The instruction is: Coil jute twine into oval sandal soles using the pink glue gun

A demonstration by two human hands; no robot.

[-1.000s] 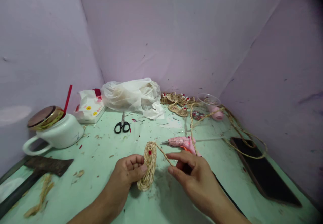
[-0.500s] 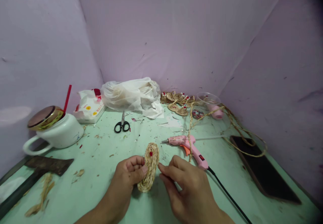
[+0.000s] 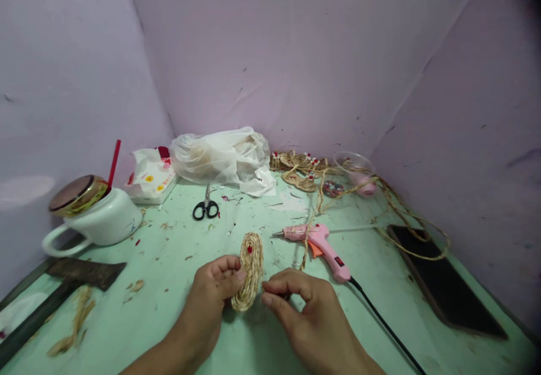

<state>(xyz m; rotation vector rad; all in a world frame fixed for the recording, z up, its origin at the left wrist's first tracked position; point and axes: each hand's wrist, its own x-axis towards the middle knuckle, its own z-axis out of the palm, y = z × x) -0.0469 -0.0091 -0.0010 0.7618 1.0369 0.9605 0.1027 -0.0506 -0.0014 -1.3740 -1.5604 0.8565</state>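
Note:
Upright between thumb and fingers of my left hand (image 3: 215,288) is a flat oval coil of braided straw cord (image 3: 252,273), with a small red piece near its top. My right hand (image 3: 304,307) is closed in a pinch just right of the coil, its fingertips close to the lower right edge. A straw cord (image 3: 310,220) runs down across the glue gun and disappears behind the knuckles of that hand; the bit between the fingertips is mostly hidden. Beyond the right hand lies the pink glue gun (image 3: 319,237), its nozzle pointing left.
Black-handled scissors (image 3: 205,209) lie behind the coil. A hammer-like tool (image 3: 84,273) and a white mug (image 3: 103,220) stand left. A plastic bag (image 3: 224,158), beaded straw pieces (image 3: 298,179) and a clear cup (image 3: 355,166) line the back. A black phone-like slab (image 3: 448,285) lies right.
The coil has shifted slightly up and left in my left hand. My right hand has moved a little left and down, and the cord over the glue gun has swung left with it.

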